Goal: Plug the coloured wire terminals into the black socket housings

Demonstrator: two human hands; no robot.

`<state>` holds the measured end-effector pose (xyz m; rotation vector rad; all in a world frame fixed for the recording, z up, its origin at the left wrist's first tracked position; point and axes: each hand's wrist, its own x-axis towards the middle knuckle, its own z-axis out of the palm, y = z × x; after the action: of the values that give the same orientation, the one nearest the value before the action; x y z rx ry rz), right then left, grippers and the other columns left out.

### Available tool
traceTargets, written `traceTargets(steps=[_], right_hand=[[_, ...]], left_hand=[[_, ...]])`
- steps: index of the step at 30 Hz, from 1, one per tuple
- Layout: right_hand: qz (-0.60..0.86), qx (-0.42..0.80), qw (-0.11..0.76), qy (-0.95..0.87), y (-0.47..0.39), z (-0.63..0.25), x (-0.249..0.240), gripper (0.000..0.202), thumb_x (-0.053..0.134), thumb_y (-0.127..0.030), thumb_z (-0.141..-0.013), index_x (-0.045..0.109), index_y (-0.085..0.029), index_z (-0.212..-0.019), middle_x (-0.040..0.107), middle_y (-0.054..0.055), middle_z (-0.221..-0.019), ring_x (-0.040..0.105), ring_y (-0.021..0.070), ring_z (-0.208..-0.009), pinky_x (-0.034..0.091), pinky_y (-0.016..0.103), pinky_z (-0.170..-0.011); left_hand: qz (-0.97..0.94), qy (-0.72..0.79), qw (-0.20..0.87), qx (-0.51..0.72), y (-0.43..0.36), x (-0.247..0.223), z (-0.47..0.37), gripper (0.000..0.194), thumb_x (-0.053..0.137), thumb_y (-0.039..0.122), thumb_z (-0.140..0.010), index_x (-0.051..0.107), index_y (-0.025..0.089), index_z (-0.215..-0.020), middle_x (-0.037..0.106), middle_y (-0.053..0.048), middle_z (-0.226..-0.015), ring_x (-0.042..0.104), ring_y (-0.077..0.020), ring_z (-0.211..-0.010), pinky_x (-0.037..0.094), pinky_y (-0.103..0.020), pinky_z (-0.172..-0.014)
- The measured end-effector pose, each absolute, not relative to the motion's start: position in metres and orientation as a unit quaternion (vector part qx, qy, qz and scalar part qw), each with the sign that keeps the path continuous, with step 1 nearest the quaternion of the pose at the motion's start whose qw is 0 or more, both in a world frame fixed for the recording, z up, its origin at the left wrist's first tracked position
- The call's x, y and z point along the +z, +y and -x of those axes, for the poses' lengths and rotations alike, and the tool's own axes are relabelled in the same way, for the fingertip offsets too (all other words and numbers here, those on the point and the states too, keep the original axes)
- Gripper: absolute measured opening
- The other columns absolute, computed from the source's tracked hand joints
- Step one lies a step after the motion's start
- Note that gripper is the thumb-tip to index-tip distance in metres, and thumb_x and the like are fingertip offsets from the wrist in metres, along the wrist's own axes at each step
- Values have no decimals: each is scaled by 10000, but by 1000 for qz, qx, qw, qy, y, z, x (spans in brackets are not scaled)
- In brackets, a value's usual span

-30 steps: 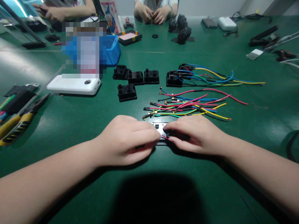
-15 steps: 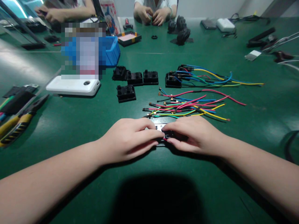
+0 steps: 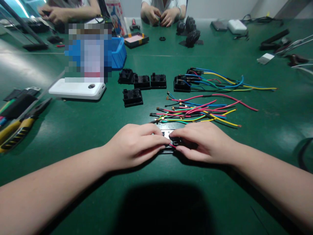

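Between my hands lies a small black plastic housing (image 3: 168,151) with a pale metallic top, largely covered by fingers. My left hand (image 3: 137,143) grips its left side, with the index fingertip pressing near the middle. On the right side, the fingers and thumb of my right hand (image 3: 206,142) close around the housing. A short piece of red wire (image 3: 173,146) shows between the two hands; which fingers touch it is hard to see. Just beyond lie loose red, yellow, green and blue wires (image 3: 195,112) with crimped metal ends.
Several black housings (image 3: 133,97) sit beyond the wires, and wired ones (image 3: 182,84) lie to their right. At left are a white power bank (image 3: 75,88), yellow-black pliers (image 3: 23,127) and a blue bin (image 3: 118,54). Other people's hands (image 3: 162,16) work across the table.
My left fingertip has drawn back slightly left, and more of the red wire shows between my hands. Both hands stay on the housing. The view has shifted very slightly.
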<state>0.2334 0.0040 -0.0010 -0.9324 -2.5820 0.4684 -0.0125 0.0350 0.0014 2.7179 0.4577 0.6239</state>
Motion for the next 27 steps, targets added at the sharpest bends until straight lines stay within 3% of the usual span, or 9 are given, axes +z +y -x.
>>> traceTargets(steps=[7, 12, 17, 27], right_hand=[[373, 84, 226, -896, 3, -235, -2, 218, 487, -226, -913, 624, -167, -1073, 713, 42, -837, 629, 166, -688, 420, 281, -601], [468, -1, 254, -846, 9, -236, -7, 263, 534, -172, -855, 620, -114, -1096, 691, 116, -971, 611, 240, -858, 469, 354, -759], [506, -1, 221, -834, 15, -236, -10, 134, 555, -165, -846, 647, -151, -943, 670, 103, -957, 585, 253, -907, 464, 386, -818], [516, 21, 200, -833, 16, -238, -11, 115, 543, -193, -863, 637, -179, -928, 676, 94, -977, 579, 251, -927, 445, 387, -803]], left_hand=[[-952, 164, 154, 207, 35, 2, 13, 210, 571, 175, -900, 662, 167, -1089, 690, -69, -976, 653, -129, -752, 487, -214, -645], [-950, 161, 162, 211, 36, 2, 14, 164, 564, 190, -912, 659, 170, -1044, 693, -57, -953, 657, -125, -758, 486, -205, -651], [-951, 146, 159, 220, 36, 2, 14, 150, 540, 186, -924, 673, 151, -984, 692, -68, -907, 649, -124, -739, 490, -201, -647], [-952, 128, 151, 232, 37, 1, 14, 123, 559, 192, -917, 670, 156, -958, 704, -58, -882, 651, -120, -742, 489, -206, -662]])
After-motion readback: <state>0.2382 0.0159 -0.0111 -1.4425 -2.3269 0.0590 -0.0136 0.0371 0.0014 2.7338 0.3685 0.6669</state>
